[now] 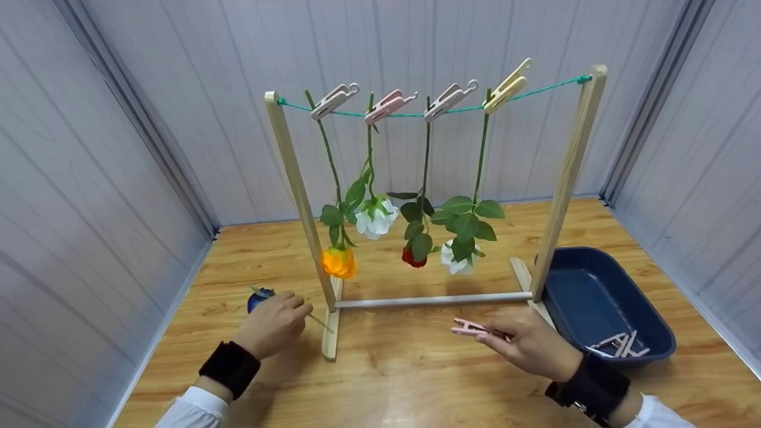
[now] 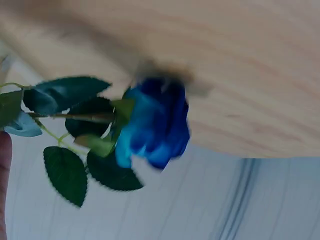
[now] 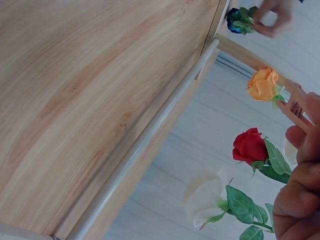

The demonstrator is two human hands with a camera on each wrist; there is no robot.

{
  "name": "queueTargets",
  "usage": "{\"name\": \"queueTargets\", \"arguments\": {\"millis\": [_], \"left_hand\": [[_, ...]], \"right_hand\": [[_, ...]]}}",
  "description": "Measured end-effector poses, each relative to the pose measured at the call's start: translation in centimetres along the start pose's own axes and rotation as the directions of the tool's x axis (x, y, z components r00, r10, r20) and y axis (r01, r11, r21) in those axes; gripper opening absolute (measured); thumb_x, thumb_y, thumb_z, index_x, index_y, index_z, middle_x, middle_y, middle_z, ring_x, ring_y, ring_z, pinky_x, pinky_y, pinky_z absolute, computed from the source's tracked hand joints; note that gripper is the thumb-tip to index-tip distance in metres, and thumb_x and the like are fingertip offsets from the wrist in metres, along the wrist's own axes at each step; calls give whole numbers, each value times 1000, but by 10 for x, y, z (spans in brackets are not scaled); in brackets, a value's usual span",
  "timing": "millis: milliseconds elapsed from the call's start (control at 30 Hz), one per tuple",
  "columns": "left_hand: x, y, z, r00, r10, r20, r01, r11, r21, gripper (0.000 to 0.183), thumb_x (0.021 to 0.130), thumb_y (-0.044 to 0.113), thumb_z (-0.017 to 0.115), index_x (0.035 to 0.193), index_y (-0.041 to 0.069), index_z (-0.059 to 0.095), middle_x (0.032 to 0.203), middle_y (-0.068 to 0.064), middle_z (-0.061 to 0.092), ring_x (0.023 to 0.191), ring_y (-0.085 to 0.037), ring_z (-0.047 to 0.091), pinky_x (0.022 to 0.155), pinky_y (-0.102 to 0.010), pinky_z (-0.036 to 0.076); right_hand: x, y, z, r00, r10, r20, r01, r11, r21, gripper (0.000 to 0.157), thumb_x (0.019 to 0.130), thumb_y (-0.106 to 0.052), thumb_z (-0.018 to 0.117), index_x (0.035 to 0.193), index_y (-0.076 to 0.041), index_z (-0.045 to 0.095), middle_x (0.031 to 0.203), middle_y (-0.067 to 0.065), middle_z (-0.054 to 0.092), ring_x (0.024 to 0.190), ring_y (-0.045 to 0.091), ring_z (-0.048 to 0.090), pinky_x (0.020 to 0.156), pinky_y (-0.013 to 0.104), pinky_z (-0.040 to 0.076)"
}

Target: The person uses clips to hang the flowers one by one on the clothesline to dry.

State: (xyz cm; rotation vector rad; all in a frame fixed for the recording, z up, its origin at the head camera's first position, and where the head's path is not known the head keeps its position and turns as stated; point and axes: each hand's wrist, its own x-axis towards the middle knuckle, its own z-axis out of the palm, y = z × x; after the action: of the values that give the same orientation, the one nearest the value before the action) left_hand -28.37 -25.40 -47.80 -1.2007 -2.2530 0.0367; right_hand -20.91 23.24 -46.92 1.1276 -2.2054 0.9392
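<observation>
In the head view my left hand [image 1: 274, 323] grips a blue rose by its stem, left of the wooden rack. Its bloom [image 1: 259, 299] shows past the knuckles, and the left wrist view has the blue rose [image 2: 152, 122] with its dark green leaves up close. My right hand [image 1: 526, 345] pinches a pink clothespin [image 1: 469, 327] in front of the rack's lower bar. From the green line [image 1: 410, 115] hang an orange rose [image 1: 339, 263], a white flower [image 1: 377, 219], a red rose [image 1: 414, 257] and another white flower [image 1: 456, 258], each clipped upside down by its stem.
The wooden rack's left post [image 1: 297, 190] and right post [image 1: 568, 178] stand on feet joined by a white bar [image 1: 434, 300]. At the right, a dark blue basin [image 1: 585, 297] holds several loose clothespins [image 1: 624, 345]. Pale panel walls [image 1: 119, 178] enclose the wooden table [image 1: 392, 368].
</observation>
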Motion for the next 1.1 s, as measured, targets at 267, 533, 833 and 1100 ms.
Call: {"name": "queueTargets", "arguments": {"millis": [267, 533, 833, 1100], "left_hand": [[32, 3, -25, 975, -173, -140, 148, 974, -172, 16, 91, -8, 77, 100, 3, 69, 87, -6, 67, 77, -19, 62, 67, -35, 57], [60, 19, -39, 936, -318, -153, 247, 899, -361, 13, 103, -4, 66, 96, 6, 61, 80, -1, 53, 70, -9, 45, 62, -26, 41], [113, 46, -45, 877, -457, -149, 222, 660, -718, 21, 112, -4, 49, 104, -2, 69, 93, -14, 73, 82, -22, 71, 76, -32, 61], [162, 70, -53, 827, -559, -63, 158, 339, -927, 28, 111, -10, 36, 128, -17, 57, 99, -22, 64, 80, -16, 65, 76, -25, 59]], "right_hand": [[-1, 0, -1, 1000, 5, -12, -5, 1000, 5, 24, 84, 5, 87, 86, -15, 75, 64, -8, 54, 63, -7, 41, 59, 5, 30], [-1, 1, -4, 1000, -12, -26, 11, 999, -30, 25, 81, 5, 87, 87, -16, 75, 66, -9, 56, 64, -5, 43, 60, 7, 31], [4, 5, -13, 996, -47, -71, 44, 998, -42, 27, 77, 7, 89, 87, -15, 77, 69, -9, 61, 63, -1, 49, 59, 10, 36], [10, 7, -28, 994, -61, -91, 57, 997, -44, 31, 76, 11, 87, 88, -16, 76, 68, -7, 58, 61, 0, 45, 57, 10, 33]]}}
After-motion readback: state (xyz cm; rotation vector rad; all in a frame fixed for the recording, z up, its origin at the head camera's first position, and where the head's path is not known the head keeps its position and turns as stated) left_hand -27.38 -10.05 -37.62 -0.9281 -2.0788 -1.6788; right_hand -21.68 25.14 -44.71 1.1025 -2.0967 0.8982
